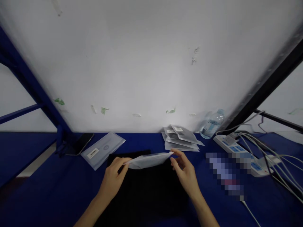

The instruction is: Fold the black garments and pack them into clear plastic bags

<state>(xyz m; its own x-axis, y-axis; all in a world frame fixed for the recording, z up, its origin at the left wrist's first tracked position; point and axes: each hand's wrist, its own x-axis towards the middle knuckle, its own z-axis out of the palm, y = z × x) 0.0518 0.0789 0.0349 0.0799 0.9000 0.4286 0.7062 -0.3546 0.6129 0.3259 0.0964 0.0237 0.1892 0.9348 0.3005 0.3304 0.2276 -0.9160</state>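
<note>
My left hand (115,176) pinches the left end of a translucent plastic bag (150,160). At the bag's right corner, my right hand (186,171) grips it between thumb and fingers. The bag is tilted so that I see it nearly edge-on, held above a black mat or cloth (151,192). What the bag contains, if anything, cannot be made out. Left of it lies a flat translucent bag (107,151) with a white barcode label. Behind my right hand sits a loose stack of similar labelled bags (182,138).
A water bottle (211,126) leans by the wall at the back right. Beside it runs a white power strip (236,148) with several cables. A blurred-out device (224,175) lies right of my right hand. At the left is a dark phone (82,142) on the blue table (59,195).
</note>
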